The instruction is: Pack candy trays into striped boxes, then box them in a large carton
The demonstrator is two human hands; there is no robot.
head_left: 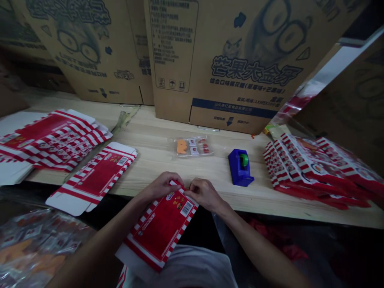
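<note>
Red-and-white carton (165, 228) slants from the person's lap (202, 262) up to the table edge, its near white flap sticking out, so that end seems not yet closed. Its far edge is pinched by the left hand (167, 185); the right hand (205, 194) has its fingers bunched narrowly on the far corner. Fingers cover that end, so I cannot tell whether it is tucked in. Clear packets (33, 244) heaped at lower left look unused. On the table (147, 134), a lone carton (103, 172) with flaps out lies beside a flat-looking stack (57, 136), both apparently left to do. Past the blue tape dispenser (240, 170), the cartons piled at right (312, 168) look made up, probably done. Farther back, one clear packet (193, 146) lies before cardboard boxes (207, 96).
</note>
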